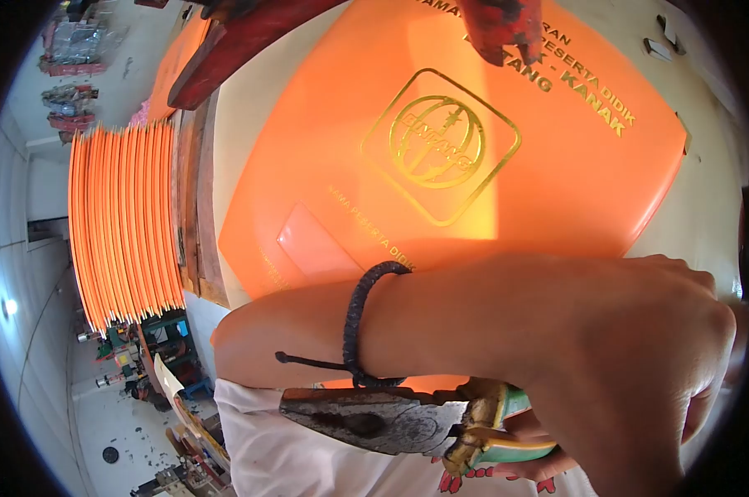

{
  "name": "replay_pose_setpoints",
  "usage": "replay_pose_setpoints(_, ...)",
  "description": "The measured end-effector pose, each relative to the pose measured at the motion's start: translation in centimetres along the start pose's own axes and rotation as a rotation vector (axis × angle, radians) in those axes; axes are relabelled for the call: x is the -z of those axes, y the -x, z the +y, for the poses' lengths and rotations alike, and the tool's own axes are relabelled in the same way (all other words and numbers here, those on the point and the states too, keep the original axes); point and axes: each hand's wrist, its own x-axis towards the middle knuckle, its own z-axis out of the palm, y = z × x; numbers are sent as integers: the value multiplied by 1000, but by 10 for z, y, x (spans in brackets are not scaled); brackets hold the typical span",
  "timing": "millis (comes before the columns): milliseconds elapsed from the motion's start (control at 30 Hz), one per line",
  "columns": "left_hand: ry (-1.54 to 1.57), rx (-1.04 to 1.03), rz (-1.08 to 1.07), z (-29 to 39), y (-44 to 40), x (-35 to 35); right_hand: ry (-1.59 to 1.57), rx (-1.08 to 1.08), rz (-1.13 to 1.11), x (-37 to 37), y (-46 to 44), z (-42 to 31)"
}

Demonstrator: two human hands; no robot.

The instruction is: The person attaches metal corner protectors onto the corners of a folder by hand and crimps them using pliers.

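My left arm [474,306] reaches across from the left, a dark braided bracelet [360,323] around the wrist. At the right, my left hand [640,356] is closed, its back toward me, over a pair of pliers [374,421]. The worn metal jaws point left, below the forearm; fingertips curl around the green and yellow handles. Beyond the arm lies an orange folder cover [548,182] with a gold emblem and gold lettering. The forearm hides its near edge. No clear part of my right hand shows.
Red metal machine parts [250,41] overhang the cover's top. The cover lies on a pale work surface [706,199]. At the left stands a thick stack of orange folders [126,228] beside wooden boards [199,199]. My white shirt [254,439] fills the bottom.
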Motion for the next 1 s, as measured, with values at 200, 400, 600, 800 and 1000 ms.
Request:
replay_pose_setpoints(200,-3,13,4,6,0,-1,17,11,-1,3,0,-2)
replay_pose_setpoints(400,-53,70,-16,35,-18,2,62,9,28,15,4,-15)
replay_pose_setpoints(600,-385,-308,373,-5,-53,-6,124,18,80,28,19,-40)
replay_pose_setpoints(800,-1405,-383,815,-9,-57,16,212,-63,22,38,25,-56)
replay_pose_setpoints(1000,-1482,-82,824,-15,-58,18,242,-102,20,39,25,-64)
